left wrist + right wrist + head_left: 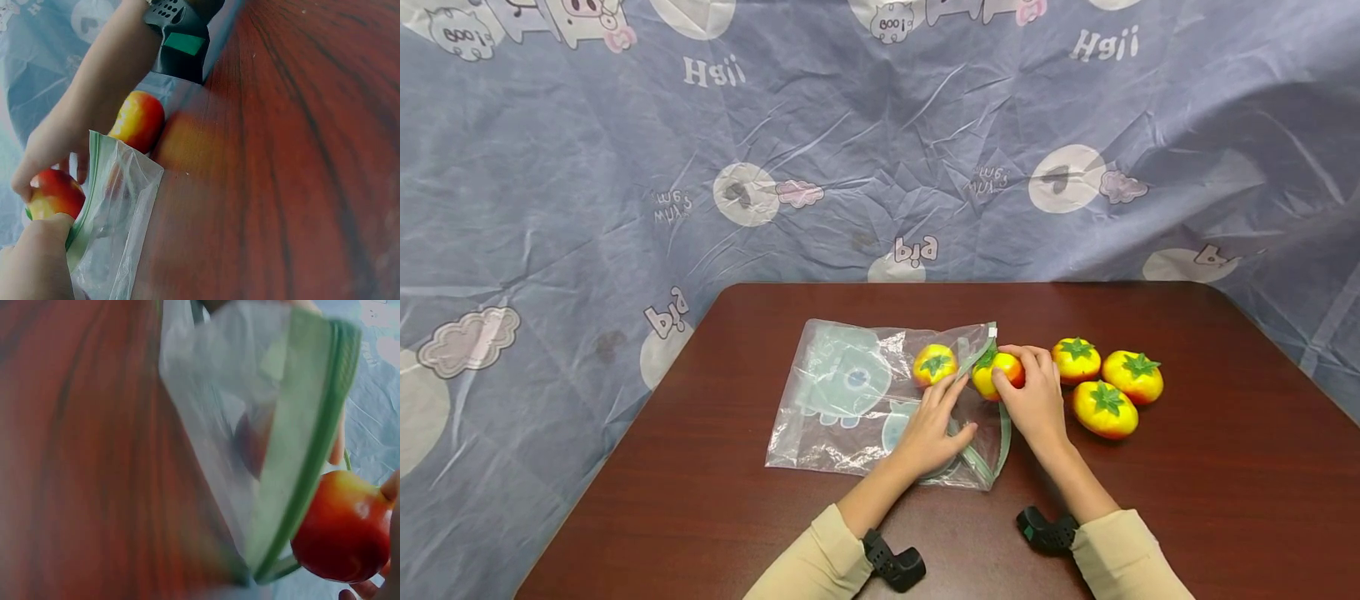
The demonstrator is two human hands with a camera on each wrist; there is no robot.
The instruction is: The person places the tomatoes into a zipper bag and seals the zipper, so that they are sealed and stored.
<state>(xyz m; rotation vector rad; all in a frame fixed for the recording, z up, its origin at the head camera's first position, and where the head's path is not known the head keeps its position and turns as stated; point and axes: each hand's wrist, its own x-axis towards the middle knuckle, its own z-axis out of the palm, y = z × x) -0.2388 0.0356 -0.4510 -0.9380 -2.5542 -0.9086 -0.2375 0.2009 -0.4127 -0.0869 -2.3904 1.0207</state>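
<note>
A clear zip bag (850, 433) with a green seal strip and pale printed figures lies flat, its mouth to the right and spread apart. One yellow-and-red tomato (934, 365) with a green leafy top is within the bag's outline. My right hand (1037, 396) grips another tomato (344, 528) between thumb and fingers at the bag's mouth. My left hand (932, 429) touches the bag near the mouth, fingers straight and thumb held apart. In the right wrist view, the seal strip (312, 444) stands raised beside the gripped tomato.
Three more tomatoes, a rear one (1076, 360), a right one (1132, 377) and a front one (1105, 409), sit together right of my right hand. The dark wooden table (700, 517) meets a hanging blue-grey printed cloth (850, 125) at the back.
</note>
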